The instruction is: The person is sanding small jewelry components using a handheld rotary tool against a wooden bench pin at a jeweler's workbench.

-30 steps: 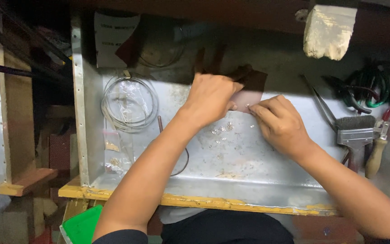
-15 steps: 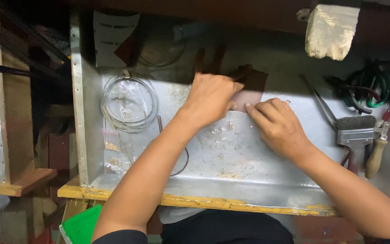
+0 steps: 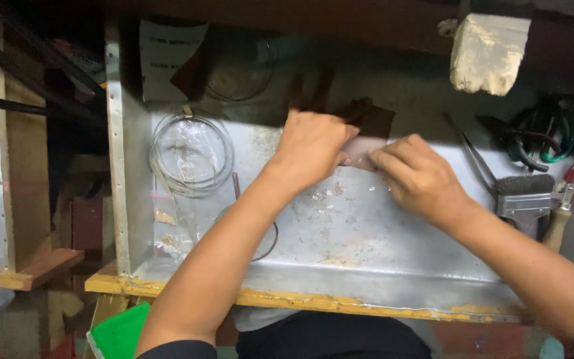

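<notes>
My left hand (image 3: 313, 147) and my right hand (image 3: 418, 174) meet over a small brown sheet (image 3: 369, 133) at the back of a metal tray (image 3: 367, 266). Both hands pinch the sheet's near edge, fingertips almost touching. Tiny shiny bits (image 3: 327, 194) lie scattered on the tray floor just below the hands. Whether the fingers hold one of these bits is hidden.
Coils of thin wire with a clear bag (image 3: 191, 154) lie at the tray's left. A flat brush (image 3: 525, 199), tweezers (image 3: 474, 159) and pliers with coloured handles (image 3: 553, 143) sit at right. A pale block (image 3: 489, 53) hangs above. A green container (image 3: 119, 331) is below left.
The hands have stayed nearly still on the brown sheet; only the right fingers shifted slightly toward the left hand.
</notes>
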